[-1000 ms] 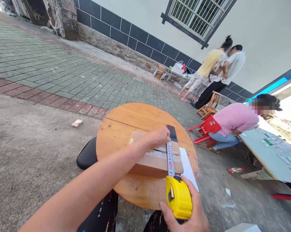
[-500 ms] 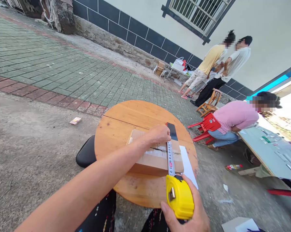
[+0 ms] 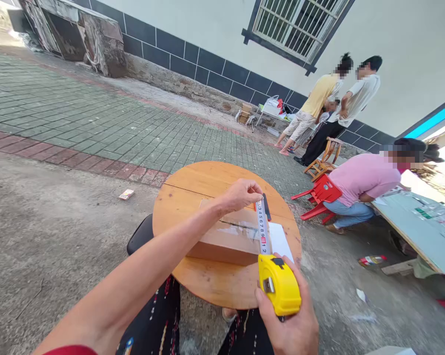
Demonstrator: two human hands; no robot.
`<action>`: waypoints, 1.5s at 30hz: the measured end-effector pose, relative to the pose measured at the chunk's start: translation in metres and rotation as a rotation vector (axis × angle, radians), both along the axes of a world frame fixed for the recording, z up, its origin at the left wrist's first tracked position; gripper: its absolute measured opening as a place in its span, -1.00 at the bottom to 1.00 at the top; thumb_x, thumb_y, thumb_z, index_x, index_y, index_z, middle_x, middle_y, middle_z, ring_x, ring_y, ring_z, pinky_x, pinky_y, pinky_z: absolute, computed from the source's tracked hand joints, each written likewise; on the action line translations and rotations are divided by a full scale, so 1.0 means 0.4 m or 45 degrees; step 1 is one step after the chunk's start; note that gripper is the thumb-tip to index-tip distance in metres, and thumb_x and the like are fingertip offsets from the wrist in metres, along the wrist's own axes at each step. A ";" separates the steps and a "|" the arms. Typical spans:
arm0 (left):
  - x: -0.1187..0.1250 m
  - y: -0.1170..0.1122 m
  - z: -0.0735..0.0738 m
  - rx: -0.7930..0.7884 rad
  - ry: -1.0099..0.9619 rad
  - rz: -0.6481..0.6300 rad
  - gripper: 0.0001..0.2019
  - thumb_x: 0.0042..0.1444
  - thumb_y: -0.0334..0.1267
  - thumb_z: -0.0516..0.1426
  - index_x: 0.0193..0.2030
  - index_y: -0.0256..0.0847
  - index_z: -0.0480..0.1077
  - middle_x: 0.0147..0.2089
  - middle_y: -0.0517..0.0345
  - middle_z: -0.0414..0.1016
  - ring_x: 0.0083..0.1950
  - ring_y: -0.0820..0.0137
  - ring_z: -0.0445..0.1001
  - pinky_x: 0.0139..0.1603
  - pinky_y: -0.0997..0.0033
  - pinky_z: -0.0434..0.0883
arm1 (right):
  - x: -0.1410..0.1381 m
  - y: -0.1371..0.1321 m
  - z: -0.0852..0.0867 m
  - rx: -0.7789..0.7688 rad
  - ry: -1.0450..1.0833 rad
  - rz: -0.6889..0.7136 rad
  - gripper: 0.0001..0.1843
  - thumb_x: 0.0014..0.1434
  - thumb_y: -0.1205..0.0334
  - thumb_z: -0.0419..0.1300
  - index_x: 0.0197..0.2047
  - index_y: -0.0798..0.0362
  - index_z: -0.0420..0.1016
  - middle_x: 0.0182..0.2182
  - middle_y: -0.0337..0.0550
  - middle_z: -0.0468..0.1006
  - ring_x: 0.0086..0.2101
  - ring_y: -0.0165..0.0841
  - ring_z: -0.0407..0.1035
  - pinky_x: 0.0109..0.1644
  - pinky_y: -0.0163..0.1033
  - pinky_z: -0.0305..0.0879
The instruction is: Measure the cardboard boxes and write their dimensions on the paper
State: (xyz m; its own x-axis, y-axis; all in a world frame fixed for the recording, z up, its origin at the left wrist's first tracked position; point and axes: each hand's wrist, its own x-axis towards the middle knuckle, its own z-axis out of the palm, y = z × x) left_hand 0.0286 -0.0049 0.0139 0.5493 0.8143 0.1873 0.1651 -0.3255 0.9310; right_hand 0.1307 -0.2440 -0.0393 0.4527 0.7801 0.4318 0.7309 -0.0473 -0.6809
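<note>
A taped cardboard box [image 3: 222,239] lies on a round wooden table [image 3: 193,197]. My right hand [image 3: 292,328] is wrapped round a yellow tape measure [image 3: 279,283] at the table's near edge. Its white blade [image 3: 261,227] runs up over the box's right side. My left hand [image 3: 241,194] pinches the blade's far end, raised a little above the box. A dark flat object [image 3: 267,207] lies behind the blade, and a white sheet [image 3: 281,240] sticks out to the right of the box.
A black stool [image 3: 139,234] stands left of the table. A person in pink [image 3: 359,185] sits on a red chair [image 3: 316,195] at a grey table [image 3: 422,227] to the right. Two people [image 3: 333,103] stand by the wall, near a wooden chair [image 3: 324,160]. Litter lies on the concrete.
My left hand has lifted the blade's end off the box and drawn it slightly nearer. The camera has tilted, shifting the scene. My right hand still holds the tape measure.
</note>
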 end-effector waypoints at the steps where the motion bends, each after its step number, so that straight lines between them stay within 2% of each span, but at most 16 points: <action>1: -0.016 -0.014 0.024 0.002 -0.028 -0.009 -0.83 0.07 -0.30 0.14 -0.24 -0.31 0.49 -0.37 0.17 0.50 -0.37 0.49 0.40 -0.33 0.52 0.32 | 0.006 -0.009 0.005 0.044 0.021 0.014 -0.36 0.11 0.01 0.28 0.22 0.05 0.32 0.13 0.08 0.48 0.00 -0.10 0.50 0.03 -0.12 0.47; 4: -0.077 -0.083 0.081 -0.034 -0.089 -0.094 -0.80 0.06 -0.25 0.17 -0.20 -0.29 0.50 -0.34 0.17 0.53 -0.33 0.47 0.42 -0.28 0.48 0.34 | 0.023 -0.045 0.005 0.131 0.092 0.034 -0.39 0.11 0.07 0.30 0.21 0.06 0.34 0.12 0.09 0.49 -0.03 -0.11 0.51 0.00 -0.16 0.48; 7: -0.132 -0.189 0.079 -0.053 -0.037 -0.152 -0.79 0.06 -0.23 0.17 -0.20 -0.27 0.51 -0.33 0.18 0.54 -0.31 0.43 0.44 -0.25 0.45 0.36 | 0.035 -0.080 -0.020 0.141 0.070 0.119 -0.47 0.15 0.12 0.28 0.18 0.05 0.38 0.08 0.04 0.53 -0.03 -0.11 0.51 0.02 -0.14 0.48; 9: -0.159 -0.267 0.040 -0.041 0.035 -0.095 -0.82 0.06 -0.27 0.13 -0.24 -0.24 0.51 -0.32 0.18 0.54 -0.28 0.41 0.45 -0.23 0.45 0.36 | 0.045 -0.093 -0.049 0.157 0.019 0.260 -0.50 0.17 0.18 0.24 0.18 0.01 0.38 0.07 -0.01 0.54 0.00 -0.11 0.49 0.09 -0.11 0.45; 12: -0.189 -0.371 -0.046 -0.061 0.117 0.028 -0.84 0.07 -0.35 0.08 -0.24 -0.20 0.47 -0.26 0.17 0.53 -0.21 0.37 0.45 -0.15 0.43 0.37 | 0.063 -0.094 -0.101 0.171 -0.074 0.546 -0.46 0.13 0.30 0.22 0.20 -0.03 0.35 0.08 -0.05 0.54 0.03 -0.14 0.48 0.14 -0.12 0.42; 17: -0.239 -0.474 -0.184 -0.011 0.138 0.305 -0.84 0.17 -0.28 0.03 -0.19 -0.13 0.42 -0.07 0.06 0.46 0.03 0.28 0.42 0.08 0.28 0.36 | 0.080 -0.063 -0.173 0.075 -0.166 0.821 -0.37 -0.02 0.41 0.22 0.17 0.00 0.39 0.18 0.02 0.43 0.11 -0.12 0.42 0.15 -0.16 0.40; 21: -0.282 -0.499 -0.274 -0.033 0.126 0.564 -0.81 0.18 -0.16 0.06 -0.19 -0.10 0.47 0.32 -0.03 0.21 0.35 0.11 0.18 0.32 0.00 0.19 | 0.082 -0.039 -0.201 0.029 -0.194 0.921 -0.30 -0.16 0.45 0.21 0.13 -0.03 0.46 0.17 0.02 0.45 0.08 -0.09 0.44 0.12 -0.13 0.41; 24: -0.301 -0.504 -0.310 -0.070 0.098 0.670 -0.79 0.15 -0.11 0.09 -0.21 -0.11 0.50 0.39 -0.02 0.12 0.40 0.05 0.11 0.35 -0.09 0.14 | 0.092 -0.036 -0.204 -0.023 -0.151 0.980 -0.27 -0.19 0.48 0.21 0.12 -0.06 0.49 0.09 -0.02 0.53 0.05 -0.10 0.47 0.12 -0.11 0.41; 26: -0.299 -0.510 -0.315 -0.072 0.075 0.692 -0.79 0.13 -0.12 0.11 -0.22 -0.11 0.53 0.29 -0.06 0.26 0.30 0.07 0.26 0.27 -0.01 0.28 | 0.100 -0.041 -0.201 -0.137 -0.052 1.009 -0.28 -0.17 0.48 0.22 0.13 -0.05 0.49 0.09 -0.01 0.54 0.06 -0.11 0.47 0.14 -0.10 0.39; 28: -0.285 -0.518 -0.310 -0.083 0.056 0.646 -0.80 0.13 -0.14 0.12 -0.22 -0.12 0.54 0.06 -0.06 0.44 0.07 0.17 0.45 0.08 0.16 0.43 | 0.104 -0.048 -0.197 -0.265 0.082 1.036 -0.29 -0.16 0.48 0.24 0.13 -0.04 0.50 0.12 0.02 0.51 0.09 -0.10 0.44 0.17 -0.10 0.37; 31: -0.244 -0.537 -0.310 -0.153 0.015 0.497 -0.79 0.18 -0.16 0.11 -0.20 -0.12 0.56 -0.24 0.05 0.51 -0.20 0.31 0.51 -0.14 0.37 0.48 | 0.097 -0.056 -0.195 -0.378 0.263 1.039 -0.28 -0.15 0.47 0.26 0.15 -0.03 0.50 0.15 0.04 0.49 0.13 -0.10 0.40 0.21 -0.07 0.31; 37: -0.168 -0.595 -0.360 -0.223 -0.070 0.324 -0.73 0.27 -0.12 0.08 -0.06 -0.13 0.55 -0.22 0.05 0.55 -0.19 0.34 0.53 -0.16 0.44 0.48 | 0.087 -0.077 -0.197 -0.471 0.618 0.981 -0.32 -0.19 0.47 0.27 0.08 -0.02 0.55 0.05 -0.03 0.57 0.03 -0.11 0.48 0.16 -0.12 0.35; 39: -0.178 -0.601 -0.370 -0.150 -0.077 0.420 -0.69 0.27 -0.11 0.08 0.07 -0.11 0.49 -0.11 0.03 0.54 -0.12 0.32 0.53 -0.09 0.40 0.49 | 0.106 -0.089 -0.202 -0.478 0.802 0.907 -0.39 -0.11 0.38 0.30 0.08 -0.02 0.54 0.01 -0.03 0.60 -0.02 -0.12 0.51 0.08 -0.16 0.41; 42: -0.233 -0.558 -0.370 0.057 -0.021 0.821 -0.62 0.22 -0.09 0.12 0.15 -0.08 0.42 0.14 0.00 0.42 0.13 0.22 0.43 0.18 0.23 0.38 | 0.156 -0.095 -0.216 -0.391 0.983 0.761 -0.45 0.00 0.18 0.33 0.11 0.00 0.52 -0.01 0.01 0.60 -0.06 -0.10 0.52 0.02 -0.16 0.45; 44: -0.274 -0.501 -0.370 0.118 0.033 1.033 -0.54 0.19 -0.03 0.14 0.19 -0.11 0.37 0.24 -0.04 0.34 0.22 0.14 0.35 0.27 0.11 0.31 | 0.189 -0.079 -0.224 -0.279 0.990 0.680 -0.44 0.01 0.06 0.36 0.09 0.01 0.53 0.10 0.05 0.52 0.07 -0.03 0.43 0.11 -0.10 0.39; 45: -0.289 -0.469 -0.371 0.087 0.051 1.064 -0.48 0.18 0.00 0.13 0.24 -0.13 0.32 0.28 -0.07 0.29 0.24 0.11 0.33 0.26 0.06 0.31 | 0.202 -0.064 -0.228 -0.227 0.969 0.653 -0.43 0.00 0.02 0.36 0.09 0.01 0.53 0.19 0.06 0.44 0.16 0.00 0.33 0.17 -0.05 0.33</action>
